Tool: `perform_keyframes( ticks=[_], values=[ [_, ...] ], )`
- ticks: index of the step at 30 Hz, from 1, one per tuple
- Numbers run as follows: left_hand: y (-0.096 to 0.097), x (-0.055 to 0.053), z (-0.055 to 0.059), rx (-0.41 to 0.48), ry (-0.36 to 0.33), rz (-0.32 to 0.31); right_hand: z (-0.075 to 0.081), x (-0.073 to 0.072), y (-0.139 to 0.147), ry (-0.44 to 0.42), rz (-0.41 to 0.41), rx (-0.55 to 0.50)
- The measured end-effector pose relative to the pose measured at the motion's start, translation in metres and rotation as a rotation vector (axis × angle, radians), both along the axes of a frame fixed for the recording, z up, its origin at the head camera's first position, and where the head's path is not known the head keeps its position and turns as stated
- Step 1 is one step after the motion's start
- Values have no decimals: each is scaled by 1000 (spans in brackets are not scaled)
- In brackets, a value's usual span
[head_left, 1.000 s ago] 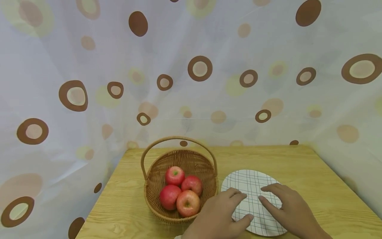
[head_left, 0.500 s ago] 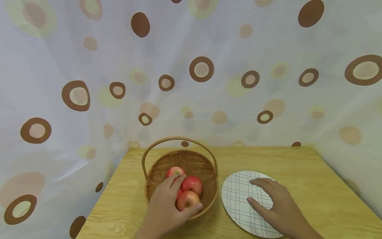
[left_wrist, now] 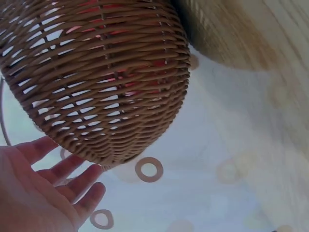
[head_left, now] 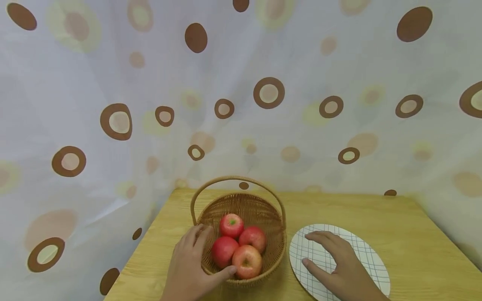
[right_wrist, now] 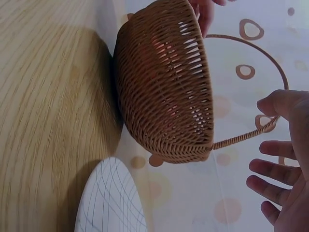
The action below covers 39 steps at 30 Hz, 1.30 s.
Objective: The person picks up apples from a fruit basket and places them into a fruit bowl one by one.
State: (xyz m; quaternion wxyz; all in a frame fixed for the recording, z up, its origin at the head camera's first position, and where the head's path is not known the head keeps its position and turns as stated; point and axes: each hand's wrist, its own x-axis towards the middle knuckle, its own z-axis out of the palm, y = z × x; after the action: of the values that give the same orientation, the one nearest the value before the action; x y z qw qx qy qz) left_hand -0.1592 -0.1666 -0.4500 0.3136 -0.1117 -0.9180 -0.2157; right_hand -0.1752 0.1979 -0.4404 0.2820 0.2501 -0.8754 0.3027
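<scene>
A round wicker basket (head_left: pixel 276 259) with an arched handle (head_left: pixel 236 177) stands on the table and holds several red apples (head_left: pixel 246 261). At its left rim is my left hand (head_left: pixel 192 261), fingers spread, thumb near the front apple; in the left wrist view the fingers (left_wrist: pixel 79 181) lie just beside the basket's woven wall (left_wrist: pixel 111 87), and contact is hard to tell. My right hand (head_left: pixel 337 263) hovers over a white plate (head_left: pixel 370 259) with a grid of thin lines, its fingers relaxed and apart, holding nothing.
The wooden table (head_left: pixel 399 234) carries the basket at left and the plate at right. A white curtain (head_left: pixel 241 125) with brown and beige circles hangs behind and along both sides.
My left hand has moved left, from over the plate, across the apples, to the basket's left rim. The right hand has shifted slightly left over the plate. The view has turned a little left.
</scene>
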Motion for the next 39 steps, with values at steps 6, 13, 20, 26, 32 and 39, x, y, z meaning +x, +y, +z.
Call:
perform_keyframes(
  ticks=[6,13,20,26,32,39],
  values=[
    [-7,3,-6,-4,-164,86,-2,1,-17,-27,35,0],
    [-10,-2,-8,-41,-227,88,1,-4,-34,-32,122,7],
    [-8,-5,-11,-59,-290,93,2,-6,-48,-19,179,7],
    [-7,-3,-15,-44,-340,112,-2,-10,-57,-11,225,14],
    [-5,-1,-15,-28,-383,123,-4,-10,-61,-4,255,13],
    [-3,2,-21,-37,-374,126,-3,-9,-65,-9,257,27]
  ],
)
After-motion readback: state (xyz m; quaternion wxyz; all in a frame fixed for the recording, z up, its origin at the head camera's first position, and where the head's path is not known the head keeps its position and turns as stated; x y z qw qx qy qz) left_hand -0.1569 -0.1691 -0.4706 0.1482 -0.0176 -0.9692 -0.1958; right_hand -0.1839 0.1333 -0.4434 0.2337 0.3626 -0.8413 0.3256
